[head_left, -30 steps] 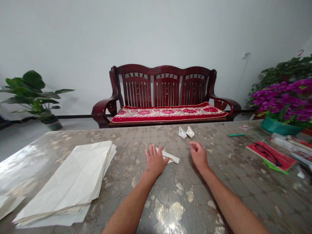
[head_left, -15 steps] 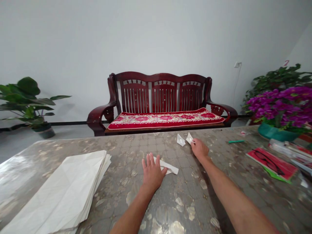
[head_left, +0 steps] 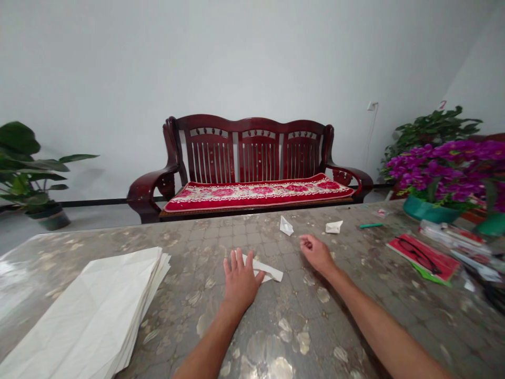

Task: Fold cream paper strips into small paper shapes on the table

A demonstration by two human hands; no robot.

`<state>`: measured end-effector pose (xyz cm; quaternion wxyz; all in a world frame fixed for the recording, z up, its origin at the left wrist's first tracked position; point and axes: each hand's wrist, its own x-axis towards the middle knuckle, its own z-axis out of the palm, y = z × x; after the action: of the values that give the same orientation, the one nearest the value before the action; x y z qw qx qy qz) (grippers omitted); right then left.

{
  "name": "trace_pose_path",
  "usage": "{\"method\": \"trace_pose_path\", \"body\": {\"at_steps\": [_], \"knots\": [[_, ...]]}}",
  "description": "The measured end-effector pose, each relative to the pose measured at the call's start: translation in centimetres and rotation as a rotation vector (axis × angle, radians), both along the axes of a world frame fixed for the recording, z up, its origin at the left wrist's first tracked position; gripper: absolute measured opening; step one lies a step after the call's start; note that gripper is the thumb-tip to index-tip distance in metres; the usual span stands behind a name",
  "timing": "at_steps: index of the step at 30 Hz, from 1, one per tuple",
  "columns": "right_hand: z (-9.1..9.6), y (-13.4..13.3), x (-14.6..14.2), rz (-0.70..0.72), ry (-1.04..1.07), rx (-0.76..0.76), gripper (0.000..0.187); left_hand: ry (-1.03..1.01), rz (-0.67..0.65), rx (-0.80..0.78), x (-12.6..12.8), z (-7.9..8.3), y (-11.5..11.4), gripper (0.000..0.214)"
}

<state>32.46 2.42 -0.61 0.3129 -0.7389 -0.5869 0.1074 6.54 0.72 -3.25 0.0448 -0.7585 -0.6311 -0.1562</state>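
My left hand (head_left: 239, 278) lies flat on the table with fingers spread, pressing on a folded white paper strip (head_left: 268, 270). To its right, my right hand (head_left: 315, 251) hovers just above the table with fingers loosely curled and nothing visible in them. Beyond it stand two small folded white paper pieces, one (head_left: 286, 226) straight ahead and the other (head_left: 333, 227) further right.
A stack of large white sheets (head_left: 92, 310) lies at the left on the patterned table (head_left: 276, 337). On the right are a green pen (head_left: 371, 226), a red booklet with black glasses (head_left: 422, 257) and a pot of purple flowers (head_left: 442, 184). A wooden bench (head_left: 252, 168) stands behind.
My right hand reached to the two folded pieces, then drew back toward me. One folded piece now lies further right, apart from the other. The left hand stayed on the strip.
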Motion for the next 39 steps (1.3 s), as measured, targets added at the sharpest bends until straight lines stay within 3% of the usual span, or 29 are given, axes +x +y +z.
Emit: {"method": "trace_pose_path", "body": {"at_steps": [4, 7, 10, 13, 15, 20, 23, 27, 33, 36, 39], "knots": [[-0.5, -4.0, -3.9, 0.49, 0.107, -0.003, 0.068, 0.0, -0.006, -0.002, -0.1, 0.2, 0.1, 0.056], [-0.5, -6.0, -4.8, 0.617, 0.083, -0.013, 0.074, 0.006, -0.018, -0.006, -0.2, 0.2, 0.3, 0.056], [-1.1, -5.8, -3.7, 0.503, 0.057, 0.025, 0.059, 0.017, -0.026, -0.004, -0.3, 0.1, 0.5, 0.056], [-1.9, -4.2, -0.8, 0.148, -0.036, 0.054, 0.044, 0.027, -0.029, 0.002, -0.4, 0.0, 0.6, 0.056], [-2.0, -2.6, 1.6, 0.004, -0.158, 0.029, 0.039, 0.032, -0.028, 0.005, -0.4, -0.1, 0.6, 0.056], [-0.7, 1.4, 6.6, -0.032, -0.257, -0.042, 0.038, 0.044, -0.024, 0.013, -0.3, -0.1, 0.5, 0.055], [-0.3, 3.0, 7.6, -0.131, -0.262, -0.07, 0.044, 0.049, -0.023, 0.011, -0.4, -0.1, 0.4, 0.056], [-1.3, 2.8, 5.1, -0.023, -0.271, -0.083, 0.041, 0.056, -0.019, -0.009, -0.4, 0.0, 0.4, 0.056], [-2.7, -0.5, 0.1, 0.185, -0.244, -0.015, 0.045, 0.043, -0.027, -0.029, -0.4, 0.1, 0.5, 0.057], [-2.9, -2.9, -1.0, 0.304, -0.003, 0.105, 0.052, 0.035, -0.05, -0.056, -0.8, 0.1, 0.9, 0.056], [-2.7, -5.6, -2.2, 0.439, 0.135, 0.213, 0.04, 0.044, -0.085, -0.08, -1.8, 0.2, 1.9, 0.057]]}}
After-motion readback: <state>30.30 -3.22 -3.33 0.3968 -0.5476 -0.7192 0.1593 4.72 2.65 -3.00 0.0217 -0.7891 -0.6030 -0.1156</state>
